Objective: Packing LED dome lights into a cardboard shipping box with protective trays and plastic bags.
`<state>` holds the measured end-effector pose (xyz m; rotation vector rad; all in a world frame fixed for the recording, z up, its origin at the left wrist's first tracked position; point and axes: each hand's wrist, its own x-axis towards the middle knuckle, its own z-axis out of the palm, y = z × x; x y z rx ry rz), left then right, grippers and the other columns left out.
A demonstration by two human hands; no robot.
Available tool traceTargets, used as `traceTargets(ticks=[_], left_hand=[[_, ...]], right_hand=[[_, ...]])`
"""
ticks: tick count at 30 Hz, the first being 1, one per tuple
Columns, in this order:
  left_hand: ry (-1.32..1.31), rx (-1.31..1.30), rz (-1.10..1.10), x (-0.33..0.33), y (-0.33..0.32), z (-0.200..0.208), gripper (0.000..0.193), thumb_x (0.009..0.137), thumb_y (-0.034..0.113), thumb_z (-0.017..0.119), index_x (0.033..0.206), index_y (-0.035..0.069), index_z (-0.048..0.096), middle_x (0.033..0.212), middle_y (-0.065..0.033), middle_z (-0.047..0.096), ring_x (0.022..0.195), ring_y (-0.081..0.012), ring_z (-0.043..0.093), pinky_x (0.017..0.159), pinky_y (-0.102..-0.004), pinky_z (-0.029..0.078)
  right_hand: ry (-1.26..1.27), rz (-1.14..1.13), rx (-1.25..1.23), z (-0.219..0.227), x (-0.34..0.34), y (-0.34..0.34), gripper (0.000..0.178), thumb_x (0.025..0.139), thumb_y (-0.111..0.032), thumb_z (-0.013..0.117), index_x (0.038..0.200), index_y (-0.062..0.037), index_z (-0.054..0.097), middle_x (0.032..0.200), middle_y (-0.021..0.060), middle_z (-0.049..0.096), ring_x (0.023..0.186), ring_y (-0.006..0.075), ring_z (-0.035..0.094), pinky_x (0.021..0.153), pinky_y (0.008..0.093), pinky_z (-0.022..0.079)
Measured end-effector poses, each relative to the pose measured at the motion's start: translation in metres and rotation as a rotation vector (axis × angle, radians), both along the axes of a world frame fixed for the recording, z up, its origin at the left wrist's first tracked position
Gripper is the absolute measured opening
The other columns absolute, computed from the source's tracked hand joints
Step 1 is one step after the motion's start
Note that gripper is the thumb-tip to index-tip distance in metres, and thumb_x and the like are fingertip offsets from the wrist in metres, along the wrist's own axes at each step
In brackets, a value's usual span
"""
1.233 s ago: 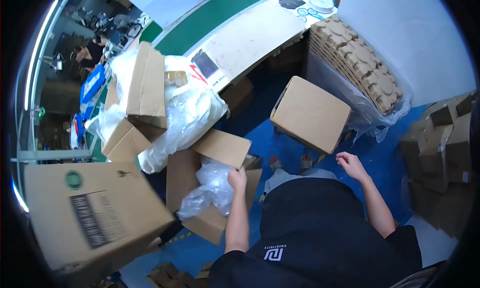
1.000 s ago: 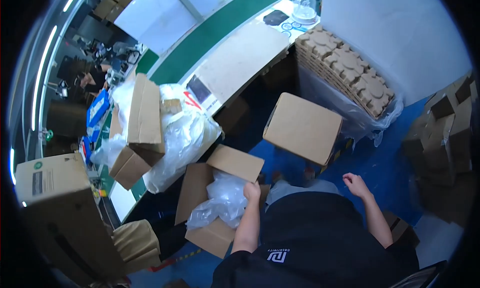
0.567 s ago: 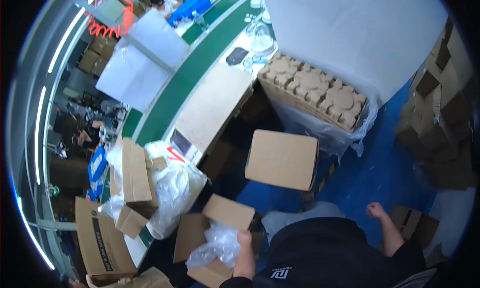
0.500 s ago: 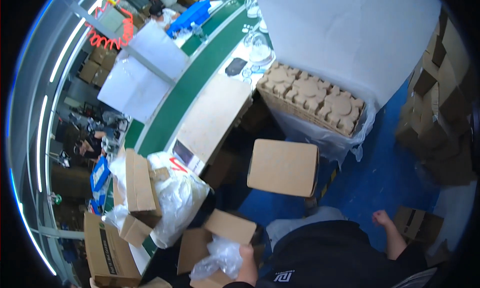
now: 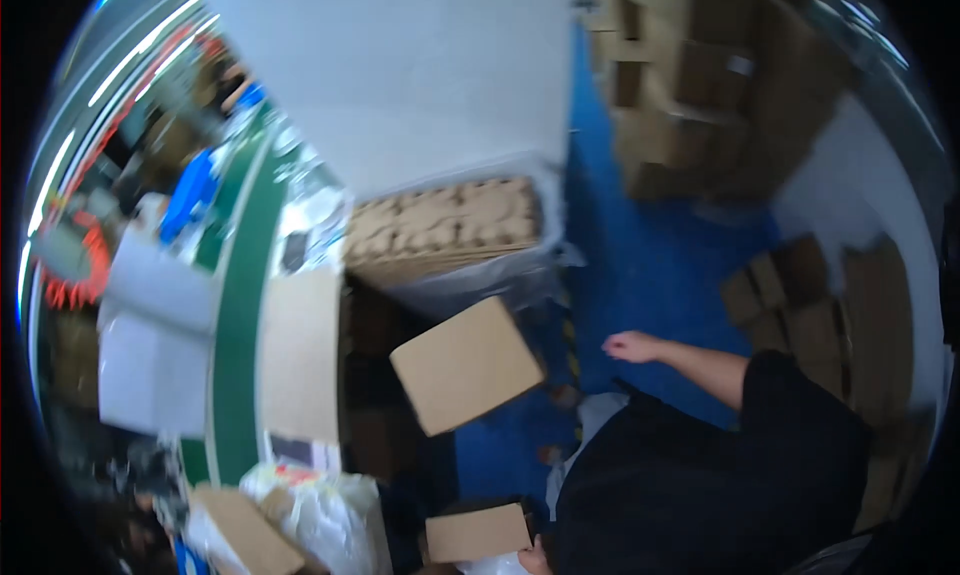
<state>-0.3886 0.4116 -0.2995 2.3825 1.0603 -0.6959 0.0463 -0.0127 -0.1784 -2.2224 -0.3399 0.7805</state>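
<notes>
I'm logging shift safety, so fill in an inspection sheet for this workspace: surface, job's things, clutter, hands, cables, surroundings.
Surface: pale board beside a green strip.
Job's things: open carton, whitish plastic inside; brown box beyond.
Clutter: white plastic bag, lower left.
Hands: left hand at the open carton's edge, grip unclear; right hand apparently empty.
Cables: red coiled line, cord or hose unclear.
Surroundings: stacked brown trays, cardboard boxes, blue floor.

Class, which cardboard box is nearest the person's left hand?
The bottom-centre box with pale plastic showing: the left hand is right at its edge. The flat-topped box mid-picture and all others lie farther off.
</notes>
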Motion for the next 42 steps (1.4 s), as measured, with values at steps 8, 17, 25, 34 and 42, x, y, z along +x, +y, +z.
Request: traceTargets(ticks=[8, 17, 25, 34, 42], left_hand=[[0.115, -0.314, -0.628, 0.078, 0.035, -0.018, 0.044, 0.073, 0.042, 0.075, 0.084, 0.0, 0.069, 0.08, -0.0221, 0.068, 0.079, -0.039, 0.068, 0.071, -0.0482, 0.053], [0.339, -0.524, -1.077, 0.14, -0.03, -0.006, 0.044, 0.075, 0.042, 0.074, 0.087, 0.0, 0.069, 0.08, -0.0207, 0.069, 0.079, -0.0369, 0.067, 0.07, -0.0472, 0.053], [0.524, -0.612, -1.188, 0.164, -0.105, -0.006, 0.044, 0.077, 0.043, 0.073, 0.09, 0.001, 0.069, 0.081, -0.0195, 0.069, 0.078, -0.035, 0.067, 0.07, -0.0463, 0.053], [0.998, -0.5, -1.34, 0.226, -0.15, 0.048, 0.044, 0.079, 0.043, 0.072, 0.092, 0.002, 0.069, 0.082, -0.0181, 0.069, 0.078, -0.0329, 0.067, 0.07, -0.0453, 0.053], [1.587, -0.368, -1.581, 0.309, -0.28, 0.047, 0.044, 0.08, 0.043, 0.071, 0.095, 0.002, 0.068, 0.082, -0.0169, 0.069, 0.077, -0.031, 0.067, 0.07, -0.0444, 0.053]], right_hand=[[0.03, -0.19, -0.063, 0.06, -0.153, -0.014, 0.031, 0.094, -0.028, 0.053, 0.115, -0.008, 0.064, 0.111, 0.0149, 0.068, 0.104, 0.0304, 0.064, 0.092, 0.0397, 0.048], [0.393, -0.584, -0.547, -0.054, -0.406, -0.198, 0.027, 0.086, -0.022, 0.054, 0.103, -0.0103, 0.072, 0.088, 0.0136, 0.071, 0.081, 0.0289, 0.066, 0.071, 0.0421, 0.053], [0.623, -0.919, -0.3, -0.038, -0.398, -0.249, 0.027, 0.088, -0.022, 0.056, 0.106, -0.0104, 0.072, 0.101, 0.0075, 0.069, 0.077, 0.0238, 0.064, 0.062, 0.0377, 0.053], [0.127, -1.165, -0.145, -0.11, -0.361, -0.367, 0.018, 0.084, -0.024, 0.06, 0.081, -0.0077, 0.068, 0.076, 0.0123, 0.067, 0.068, 0.0275, 0.061, 0.062, 0.0432, 0.048], [0.399, -0.767, -0.282, -0.237, -0.559, -0.328, 0.028, 0.083, -0.023, 0.05, 0.076, -0.0028, 0.068, 0.077, 0.0194, 0.067, 0.073, 0.0366, 0.065, 0.067, 0.0491, 0.05]])
